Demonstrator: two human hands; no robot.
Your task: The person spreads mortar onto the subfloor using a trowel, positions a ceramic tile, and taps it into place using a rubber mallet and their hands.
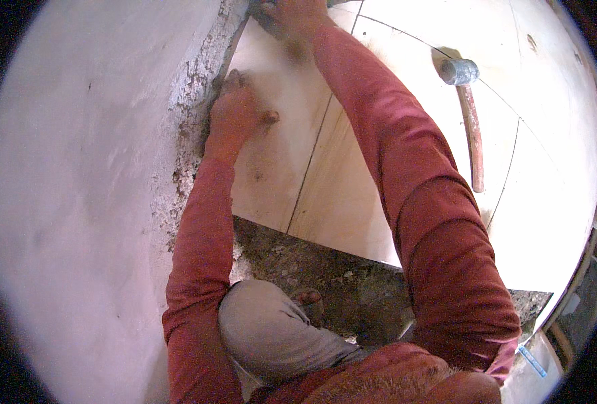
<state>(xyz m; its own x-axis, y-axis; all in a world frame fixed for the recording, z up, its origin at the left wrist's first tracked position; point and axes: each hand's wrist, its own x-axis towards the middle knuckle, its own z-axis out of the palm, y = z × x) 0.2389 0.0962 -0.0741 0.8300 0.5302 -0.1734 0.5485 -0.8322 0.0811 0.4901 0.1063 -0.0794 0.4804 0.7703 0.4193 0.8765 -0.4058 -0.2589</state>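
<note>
Along the left wall (83, 175), a tile (278, 165) ends near bare ground (362, 289). At its wall side the left hand (234, 114) bends its fingers, perhaps steadying it; the right hand (301, 16) is farther off. Neither grip can be told. The mallet (472, 124) lies right, seemingly parked within reach.

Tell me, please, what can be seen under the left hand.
Pale tile shows to the right of the left hand, and the wall's rough edge to its left. Whatever lies directly beneath the hand is covered, so I cannot tell.
</note>
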